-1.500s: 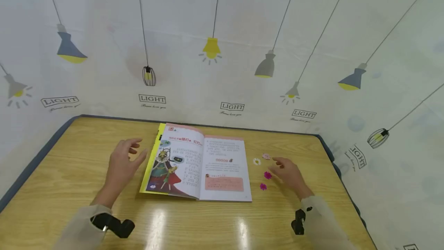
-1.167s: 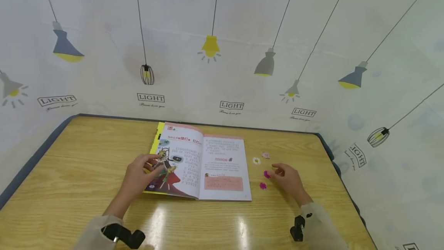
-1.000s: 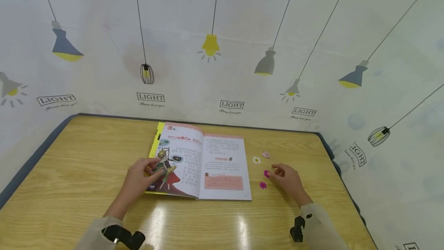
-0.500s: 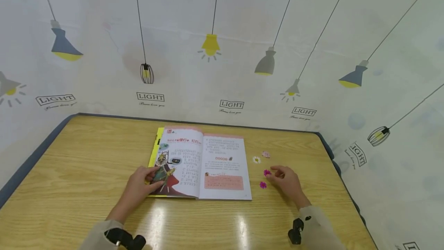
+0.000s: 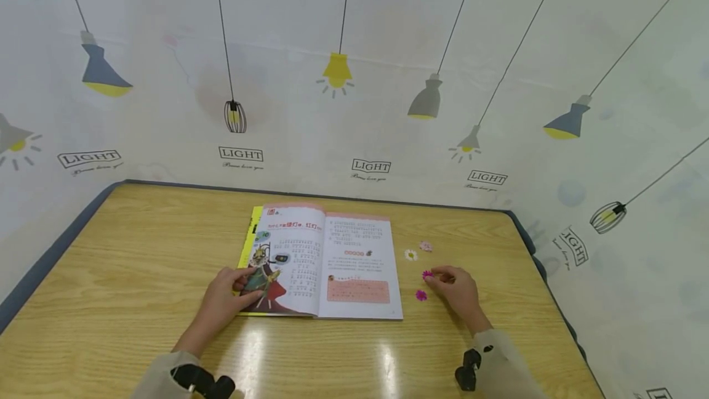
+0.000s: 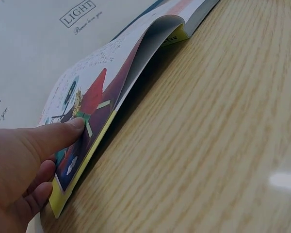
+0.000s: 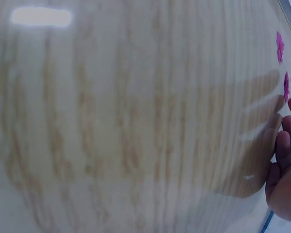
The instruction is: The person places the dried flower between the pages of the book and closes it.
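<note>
- Two bare hands work at a wooden table in the head view, and an open book lies between them, its far edge near the table's dark blue far border.
- Left hand pinches the book at its lower left edge; a broad span of wood runs from there to the table's left side.
- Right hand has its fingertips at the upper magenta flower. The lower magenta flower, white flower and pale pink flower lie near it, a narrow strip of wood parting all four from the book's right edge.
- From the left wrist, the thumb lies on the printed page with fingers curled at the margin; the left side arches near the spine, leaving a hollow underneath.
- From the right wrist, the hand is cropped by the frame, fingers bent beside a magenta flower; whether they grasp it or merely touch it, I cannot tell.
</note>
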Tool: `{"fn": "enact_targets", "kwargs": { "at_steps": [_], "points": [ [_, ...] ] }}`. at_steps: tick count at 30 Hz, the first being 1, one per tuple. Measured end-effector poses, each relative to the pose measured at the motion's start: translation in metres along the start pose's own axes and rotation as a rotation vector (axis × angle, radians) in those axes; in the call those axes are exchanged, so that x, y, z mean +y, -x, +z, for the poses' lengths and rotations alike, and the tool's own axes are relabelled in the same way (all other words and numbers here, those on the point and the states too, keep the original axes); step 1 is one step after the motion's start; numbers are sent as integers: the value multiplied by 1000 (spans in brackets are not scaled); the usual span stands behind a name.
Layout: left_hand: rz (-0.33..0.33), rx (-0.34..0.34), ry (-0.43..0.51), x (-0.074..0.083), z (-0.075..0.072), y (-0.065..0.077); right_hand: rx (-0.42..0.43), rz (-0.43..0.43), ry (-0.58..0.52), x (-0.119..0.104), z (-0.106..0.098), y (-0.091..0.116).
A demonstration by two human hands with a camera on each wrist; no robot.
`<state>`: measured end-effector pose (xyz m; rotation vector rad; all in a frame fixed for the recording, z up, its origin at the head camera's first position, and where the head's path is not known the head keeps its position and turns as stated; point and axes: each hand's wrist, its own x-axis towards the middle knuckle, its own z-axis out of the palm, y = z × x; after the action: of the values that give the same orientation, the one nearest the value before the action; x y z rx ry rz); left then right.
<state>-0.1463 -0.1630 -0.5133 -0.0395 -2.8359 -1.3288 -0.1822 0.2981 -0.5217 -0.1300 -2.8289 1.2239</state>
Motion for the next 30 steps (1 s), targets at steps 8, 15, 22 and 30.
{"fn": "enact_targets", "kwargs": {
  "at_steps": [8,15,22,30],
  "points": [
    [-13,0,0,-1,1,0,52,5,64,-3,4,2],
    [-6,7,3,-3,2,-1,47,53,93,-9,3,1],
    [-5,6,1,-3,1,-1,-1,140,77,-18,-1,-2],
    [-10,10,3,-1,1,0,-31,163,68,-22,-4,-3]
  ]
}}
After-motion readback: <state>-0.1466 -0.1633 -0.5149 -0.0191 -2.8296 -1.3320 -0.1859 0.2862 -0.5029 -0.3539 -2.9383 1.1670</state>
